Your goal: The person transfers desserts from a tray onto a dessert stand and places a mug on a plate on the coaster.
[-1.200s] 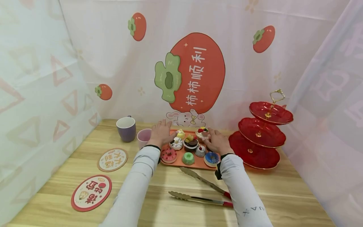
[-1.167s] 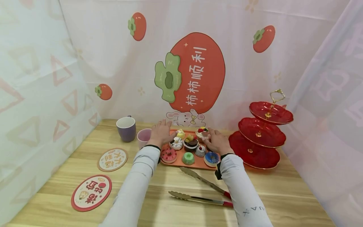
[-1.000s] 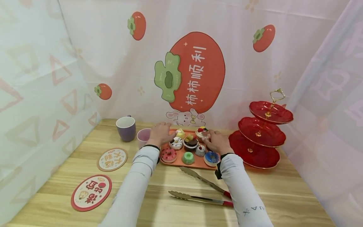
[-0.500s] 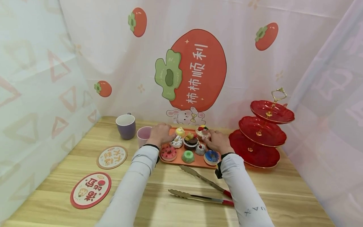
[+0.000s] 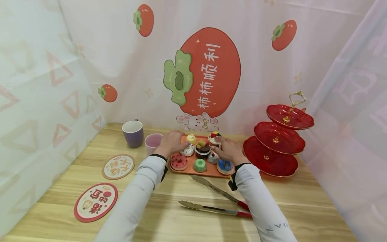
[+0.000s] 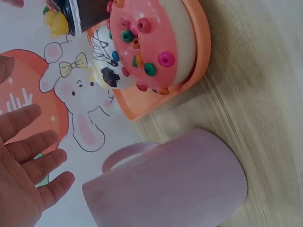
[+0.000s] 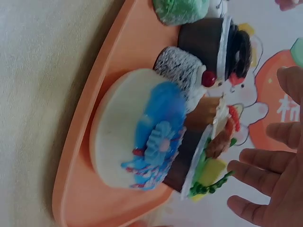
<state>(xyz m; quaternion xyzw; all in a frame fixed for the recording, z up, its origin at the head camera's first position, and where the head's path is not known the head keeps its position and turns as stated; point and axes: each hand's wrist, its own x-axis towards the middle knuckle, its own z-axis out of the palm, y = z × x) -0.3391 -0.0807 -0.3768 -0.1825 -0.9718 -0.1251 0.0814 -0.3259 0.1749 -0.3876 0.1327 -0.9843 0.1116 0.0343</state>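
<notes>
An orange tray [image 5: 208,172] of dessert models lies at the back middle of the table. My left hand [image 5: 171,145] hovers over its left edge, near a pink doughnut [image 5: 179,162] and a pink mug [image 5: 152,143]; the left wrist view shows relaxed, spread fingers [image 6: 42,165] holding nothing. My right hand [image 5: 228,150] is above the tray's right side, near a blue doughnut [image 5: 225,166] and a small cherry-topped cake [image 5: 213,157]. In the right wrist view its fingers [image 7: 260,163] are extended and hold nothing. A chocolate cupcake [image 5: 202,150] and a green cake [image 5: 200,165] sit between the hands.
A red three-tier stand [image 5: 276,141] rises at the right. Open metal tongs [image 5: 211,209] with red handles lie in front of the tray, partly under the right forearm. A purple mug [image 5: 133,135] and two round coasters [image 5: 118,166] are at the left.
The head view has tilted slightly downward, so the scene sits higher in the frame. My right hand has moved a little left over the tray; the left hand stays over its left edge.
</notes>
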